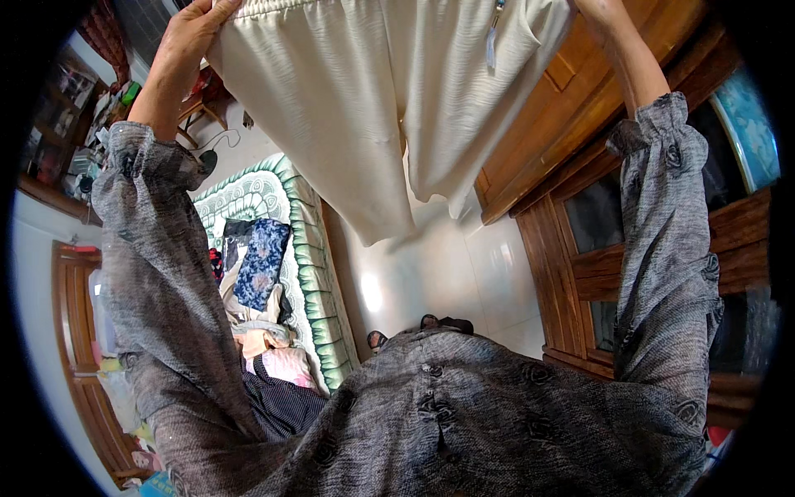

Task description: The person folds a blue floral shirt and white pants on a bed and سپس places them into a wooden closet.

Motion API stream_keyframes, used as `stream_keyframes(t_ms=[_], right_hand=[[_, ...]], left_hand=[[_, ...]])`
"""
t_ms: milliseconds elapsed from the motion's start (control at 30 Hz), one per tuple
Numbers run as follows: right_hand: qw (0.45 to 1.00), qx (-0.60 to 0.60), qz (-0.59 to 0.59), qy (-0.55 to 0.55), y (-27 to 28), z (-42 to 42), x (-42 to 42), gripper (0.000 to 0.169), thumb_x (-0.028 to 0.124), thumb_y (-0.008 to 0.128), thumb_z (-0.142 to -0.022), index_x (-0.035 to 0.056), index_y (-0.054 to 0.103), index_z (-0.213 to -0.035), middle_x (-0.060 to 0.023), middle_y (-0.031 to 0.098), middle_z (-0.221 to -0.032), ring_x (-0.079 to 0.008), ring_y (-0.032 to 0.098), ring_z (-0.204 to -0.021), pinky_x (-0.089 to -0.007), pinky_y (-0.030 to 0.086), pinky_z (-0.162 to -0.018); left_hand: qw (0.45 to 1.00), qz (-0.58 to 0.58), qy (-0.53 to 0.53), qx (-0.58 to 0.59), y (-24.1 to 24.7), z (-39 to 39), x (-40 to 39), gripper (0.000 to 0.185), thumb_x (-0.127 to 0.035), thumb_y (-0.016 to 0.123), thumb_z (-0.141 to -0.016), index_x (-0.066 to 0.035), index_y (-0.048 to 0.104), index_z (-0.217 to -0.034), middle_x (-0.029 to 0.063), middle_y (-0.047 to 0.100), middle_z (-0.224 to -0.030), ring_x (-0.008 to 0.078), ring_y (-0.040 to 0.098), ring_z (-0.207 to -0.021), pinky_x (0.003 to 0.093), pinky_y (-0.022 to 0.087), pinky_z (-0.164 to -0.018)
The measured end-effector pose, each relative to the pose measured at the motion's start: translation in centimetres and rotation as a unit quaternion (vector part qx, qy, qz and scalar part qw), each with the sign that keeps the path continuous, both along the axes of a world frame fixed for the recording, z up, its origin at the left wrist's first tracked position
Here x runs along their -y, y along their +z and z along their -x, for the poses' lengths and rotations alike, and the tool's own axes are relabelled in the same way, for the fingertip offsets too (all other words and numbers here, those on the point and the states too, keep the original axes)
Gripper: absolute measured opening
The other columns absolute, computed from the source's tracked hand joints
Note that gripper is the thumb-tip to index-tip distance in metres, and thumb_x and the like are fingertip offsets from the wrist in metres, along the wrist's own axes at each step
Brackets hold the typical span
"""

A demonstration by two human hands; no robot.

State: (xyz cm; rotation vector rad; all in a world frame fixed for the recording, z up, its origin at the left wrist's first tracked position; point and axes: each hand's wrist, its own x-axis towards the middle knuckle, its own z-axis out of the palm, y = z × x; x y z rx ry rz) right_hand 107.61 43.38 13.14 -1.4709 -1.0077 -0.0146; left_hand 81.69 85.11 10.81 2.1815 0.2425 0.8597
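Cream trousers (pixel 335 105) with a gathered elastic waistband hang spread out in front of me, legs down. At the top left my left hand (pixel 199 25) pinches one end of the waistband between thumb and fingers. My right hand (pixel 599 9) is at the opposite upper corner of the trousers, its fingers cut off by the picture's top edge, so its grip is hidden. A small pale tag (pixel 491 50) dangles near the right side of the waist. Below the hems shows the shiny tiled floor.
On the left stands a bed with a green and white ruffled cover (pixel 310 273); a blue floral folded cloth (pixel 262 264) and several other garments lie on it. Wooden cabinets (pixel 546 267) line the right side. A wooden stool (pixel 202 112) stands beyond the bed.
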Motion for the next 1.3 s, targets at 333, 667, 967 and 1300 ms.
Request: stream_keyframes(t_ms=[333,667,967,1300], right_hand=[[0.999,-0.035,0.002,0.013,1.6,0.7,0.1,0.021,0.016,0.054,-0.094,-0.0028,0.063,-0.098,-0.0079,0.067,-0.090,-0.0157,0.063,-0.076,-0.0295,0.051,-0.069],[0.984,-0.154,0.078,-0.035,-2.5,1.9,-3.0,0.022,0.017,0.056,-0.089,-0.0031,0.061,-0.096,-0.0088,0.064,-0.086,-0.0148,0.059,-0.071,-0.0298,0.048,-0.064],[0.995,0.082,0.026,0.044,-1.5,9.7,-4.8,0.028,0.023,0.057,-0.092,-0.0014,0.063,-0.105,-0.0027,0.065,-0.088,-0.0064,0.056,-0.079,-0.0231,0.046,-0.071],[0.994,0.055,0.039,0.087,-3.3,13.1,-4.3,0.034,0.032,0.046,-0.098,0.0047,0.058,-0.114,-0.0018,0.063,-0.097,-0.0074,0.059,-0.085,-0.0209,0.047,-0.073]], left_hand=[[0.976,0.209,-0.065,0.019,3.1,2.7,10.0,0.029,-0.026,0.054,-0.094,0.000,0.060,-0.106,0.0066,0.064,-0.086,0.0135,0.062,-0.067,0.0285,0.054,-0.062],[0.896,0.406,-0.177,0.026,0.4,0.7,12.0,0.025,-0.021,0.050,-0.096,0.002,0.058,-0.102,0.0101,0.064,-0.095,0.0159,0.064,-0.083,0.0327,0.054,-0.075],[0.909,0.323,-0.247,0.091,0.7,0.1,20.2,0.028,-0.025,0.057,-0.090,0.003,0.057,-0.096,0.0100,0.062,-0.086,0.0166,0.064,-0.075,0.0269,0.057,-0.063],[0.867,0.358,-0.345,-0.033,1.4,-0.9,23.7,0.044,-0.041,0.048,-0.096,0.000,0.052,-0.112,0.0030,0.058,-0.087,0.0104,0.059,-0.072,0.0253,0.054,-0.064]])
